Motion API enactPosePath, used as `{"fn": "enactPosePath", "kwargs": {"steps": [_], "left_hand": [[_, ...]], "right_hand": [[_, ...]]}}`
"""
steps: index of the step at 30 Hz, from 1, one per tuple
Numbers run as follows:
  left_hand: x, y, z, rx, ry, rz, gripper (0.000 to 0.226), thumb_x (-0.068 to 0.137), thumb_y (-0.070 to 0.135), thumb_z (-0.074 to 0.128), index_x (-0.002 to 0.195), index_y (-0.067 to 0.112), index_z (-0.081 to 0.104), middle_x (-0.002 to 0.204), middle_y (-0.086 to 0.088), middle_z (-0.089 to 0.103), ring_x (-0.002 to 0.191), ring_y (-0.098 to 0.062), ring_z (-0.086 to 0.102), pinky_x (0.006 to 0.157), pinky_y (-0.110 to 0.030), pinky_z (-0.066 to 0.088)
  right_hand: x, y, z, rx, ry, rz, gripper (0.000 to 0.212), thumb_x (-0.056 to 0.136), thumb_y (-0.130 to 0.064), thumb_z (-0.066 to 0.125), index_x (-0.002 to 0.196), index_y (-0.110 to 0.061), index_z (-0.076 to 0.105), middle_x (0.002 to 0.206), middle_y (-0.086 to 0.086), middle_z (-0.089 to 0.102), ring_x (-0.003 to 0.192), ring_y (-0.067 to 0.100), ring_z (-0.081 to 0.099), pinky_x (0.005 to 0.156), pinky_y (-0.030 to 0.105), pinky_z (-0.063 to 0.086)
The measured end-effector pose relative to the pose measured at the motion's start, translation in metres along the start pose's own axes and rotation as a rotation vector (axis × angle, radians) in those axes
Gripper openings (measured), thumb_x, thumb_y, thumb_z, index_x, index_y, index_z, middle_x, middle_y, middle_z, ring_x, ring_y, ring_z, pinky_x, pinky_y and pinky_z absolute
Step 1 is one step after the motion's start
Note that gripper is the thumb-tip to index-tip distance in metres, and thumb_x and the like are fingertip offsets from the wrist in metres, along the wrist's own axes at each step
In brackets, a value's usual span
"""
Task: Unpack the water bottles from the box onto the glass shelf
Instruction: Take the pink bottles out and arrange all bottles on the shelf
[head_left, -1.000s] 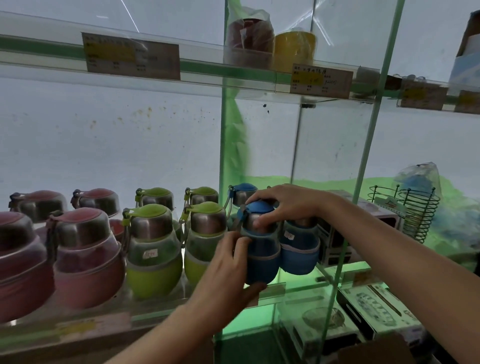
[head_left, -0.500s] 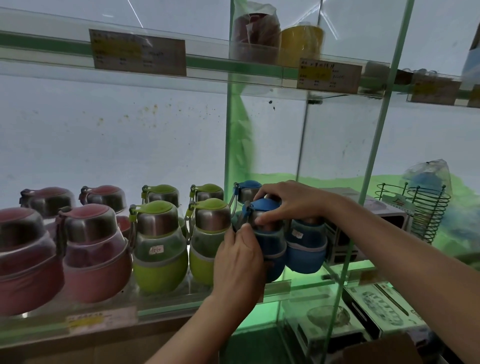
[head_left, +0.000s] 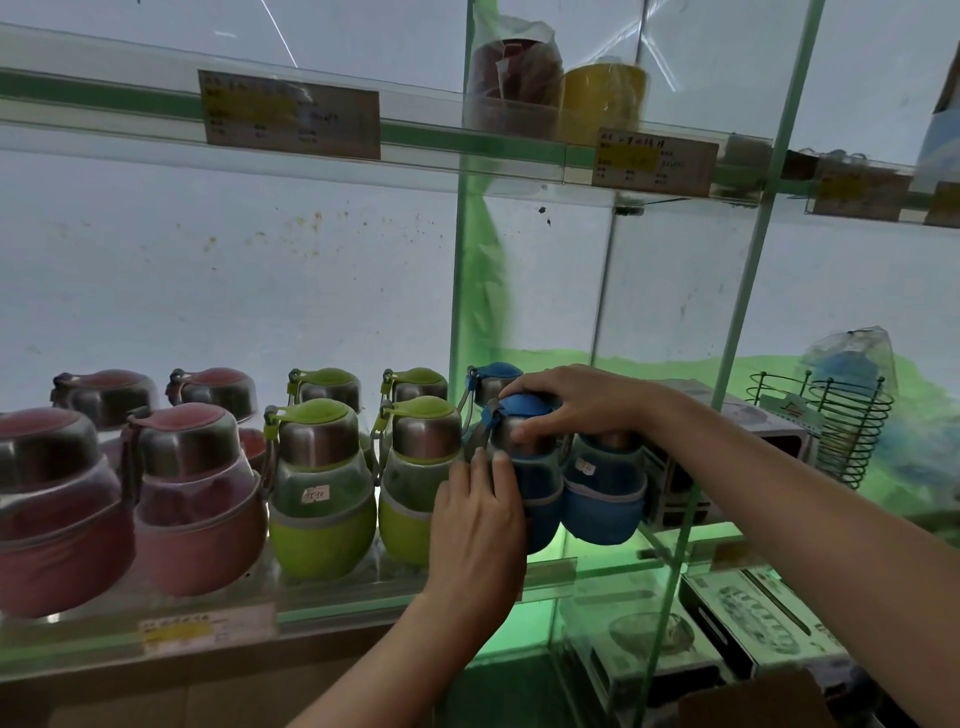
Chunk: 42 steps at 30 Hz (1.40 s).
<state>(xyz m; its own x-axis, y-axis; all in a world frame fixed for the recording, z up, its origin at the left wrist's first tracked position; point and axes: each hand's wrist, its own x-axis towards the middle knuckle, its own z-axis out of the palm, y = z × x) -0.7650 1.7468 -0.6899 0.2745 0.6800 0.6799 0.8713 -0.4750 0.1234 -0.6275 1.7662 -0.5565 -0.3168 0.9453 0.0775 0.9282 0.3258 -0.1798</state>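
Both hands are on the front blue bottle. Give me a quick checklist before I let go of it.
1. Front blue bottle upright: ok.
2. Right hand on its cap and steel collar: ok.
3. Left hand against its body: ok.
4. Base fully seated on the glass shelf: cannot tell, the left hand hides it.
5. Space toward the neighbouring green bottle: not ok, the left hand fills the gap between them.
6. Blue bottle to its right: ok, it stands upright close beside it; touching or not, cannot tell.
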Motion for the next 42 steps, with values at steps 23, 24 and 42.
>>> {"fn": "enactPosePath", "kwargs": {"steps": [23,24,42], "left_hand": [[0.104,-0.034,-0.067,-0.229,-0.413,0.124,0.042,0.081,0.04,0.067,0.117,0.018,0.065,0.111,-0.002,0.069,0.099,-0.019,0.062,0.086,-0.033,0.05],[0.104,-0.034,-0.067,-0.239,-0.419,0.125,0.043,0.081,0.041,0.068,0.117,0.018,0.065,0.111,-0.002,0.069,0.099,-0.019,0.062,0.086,-0.033,0.05],[0.049,-0.163,-0.152,-0.249,-0.286,0.09,0.045,0.08,0.035,0.07,0.121,0.019,0.062,0.122,-0.001,0.065,0.111,-0.018,0.06,0.088,-0.027,0.042]], "right_hand": [[-0.016,0.043,-0.03,-0.255,-0.189,0.254,0.06,0.08,-0.035,0.07,0.134,-0.026,0.044,0.128,0.003,0.051,0.105,0.021,0.048,0.092,0.036,0.041],[-0.016,0.042,-0.029,-0.265,-0.195,0.262,0.061,0.081,-0.036,0.07,0.134,-0.026,0.043,0.129,0.003,0.051,0.108,0.022,0.049,0.093,0.037,0.041],[-0.006,-0.091,0.015,0.036,0.233,0.079,0.062,0.08,-0.034,0.072,0.136,-0.025,0.046,0.139,-0.004,0.048,0.124,0.013,0.046,0.096,0.02,0.032]]}}
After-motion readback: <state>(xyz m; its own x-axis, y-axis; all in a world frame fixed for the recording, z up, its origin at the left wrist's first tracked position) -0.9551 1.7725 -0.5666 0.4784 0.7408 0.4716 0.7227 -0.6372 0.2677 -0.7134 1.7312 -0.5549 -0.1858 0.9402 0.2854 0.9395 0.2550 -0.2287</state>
